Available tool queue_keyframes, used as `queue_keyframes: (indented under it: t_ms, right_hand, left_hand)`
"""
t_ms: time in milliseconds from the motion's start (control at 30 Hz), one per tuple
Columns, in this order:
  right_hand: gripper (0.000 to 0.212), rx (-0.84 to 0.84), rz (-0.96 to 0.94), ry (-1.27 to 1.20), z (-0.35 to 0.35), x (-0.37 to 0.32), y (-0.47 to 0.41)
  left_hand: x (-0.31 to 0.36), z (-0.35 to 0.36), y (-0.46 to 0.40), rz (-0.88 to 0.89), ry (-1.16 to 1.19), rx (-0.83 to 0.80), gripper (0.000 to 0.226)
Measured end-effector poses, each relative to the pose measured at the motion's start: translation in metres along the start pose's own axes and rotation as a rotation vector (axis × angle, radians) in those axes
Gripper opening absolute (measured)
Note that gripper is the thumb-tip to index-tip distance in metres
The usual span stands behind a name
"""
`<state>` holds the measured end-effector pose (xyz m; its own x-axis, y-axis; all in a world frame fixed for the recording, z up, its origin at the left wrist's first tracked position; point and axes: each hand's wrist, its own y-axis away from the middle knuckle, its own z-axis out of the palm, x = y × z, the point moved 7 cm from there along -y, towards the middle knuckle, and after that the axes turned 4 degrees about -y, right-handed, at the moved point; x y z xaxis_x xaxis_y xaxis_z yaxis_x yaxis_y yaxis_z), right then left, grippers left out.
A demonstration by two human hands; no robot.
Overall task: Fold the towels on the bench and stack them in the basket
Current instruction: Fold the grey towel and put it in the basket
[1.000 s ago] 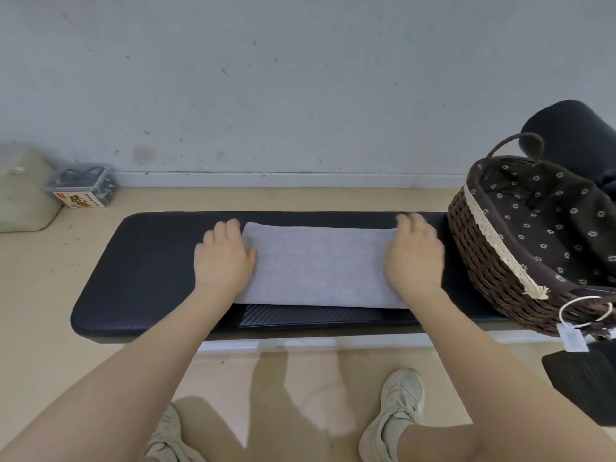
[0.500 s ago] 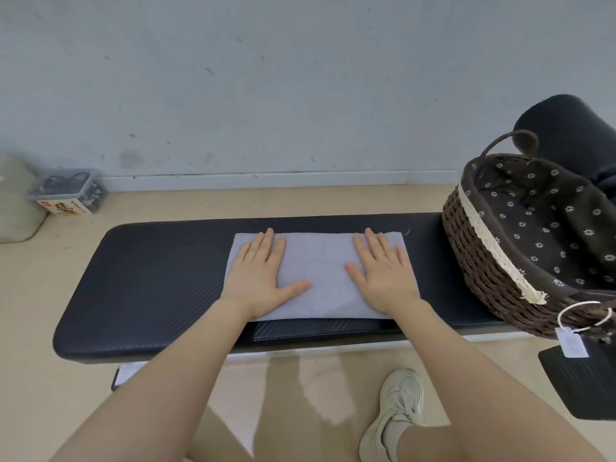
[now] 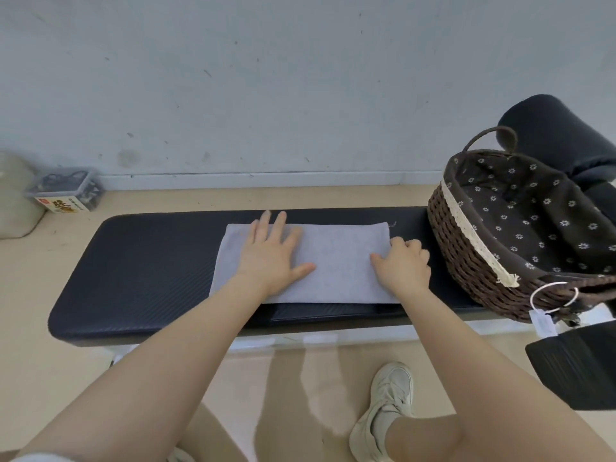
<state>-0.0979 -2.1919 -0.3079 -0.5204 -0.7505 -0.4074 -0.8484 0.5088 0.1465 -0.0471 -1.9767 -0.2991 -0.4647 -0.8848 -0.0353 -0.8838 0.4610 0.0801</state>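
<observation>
A pale grey towel (image 3: 336, 261), folded into a flat rectangle, lies in the middle of the black padded bench (image 3: 140, 268). My left hand (image 3: 271, 253) presses flat on the towel's left half, fingers straight and spread. At the towel's right edge, my right hand (image 3: 401, 263) has its fingers curled over the edge and its thumb on top of the cloth. A brown wicker basket (image 3: 466, 258) with a dark flower-print lining stands on the bench's right end, just right of my right hand; nothing shows inside it.
A wall runs close behind the bench. On the floor at the far left sit a clear plastic box (image 3: 65, 193) and a pale bag (image 3: 15, 198). A black padded roll (image 3: 560, 135) rises behind the basket. My shoe (image 3: 386, 408) rests on the floor in front.
My right hand slid from flat on the towel to its right edge and curled its fingers there. My left hand shifted slightly and stays flat.
</observation>
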Motion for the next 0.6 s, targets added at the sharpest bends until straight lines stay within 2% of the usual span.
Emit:
queue_keyframes:
  t_ms: [67,133,233,367,500,600]
  right_hand:
    - [0.032,-0.079,0.037,-0.124,0.001,-0.001,-0.006]
    - [0.028,-0.152,0.087,-0.389,0.003,-0.001,-0.010]
    - [0.031,-0.256,0.210,-0.735,0.003,0.001,-0.005]
    - [0.027,-0.413,0.301,-0.972,-0.003,-0.007,0.004]
    - [0.022,-0.484,0.188,-1.116,-0.019,-0.049,0.016]
    - [0.020,-0.559,0.051,-1.143,-0.023,-0.094,0.030]
  left_hand:
    - [0.020,-0.006,-0.006,0.077,0.026,-0.011,0.077]
    - [0.035,-0.006,-0.009,0.130,0.018,-0.053,0.083]
    - [0.037,0.004,-0.012,0.116,0.027,-0.165,0.095]
    - [0.032,0.010,-0.018,0.077,0.094,-0.240,0.102]
    - [0.025,0.009,-0.013,0.071,0.243,-0.261,0.098]
    - [0.008,0.002,-0.001,0.103,0.499,-0.257,0.076]
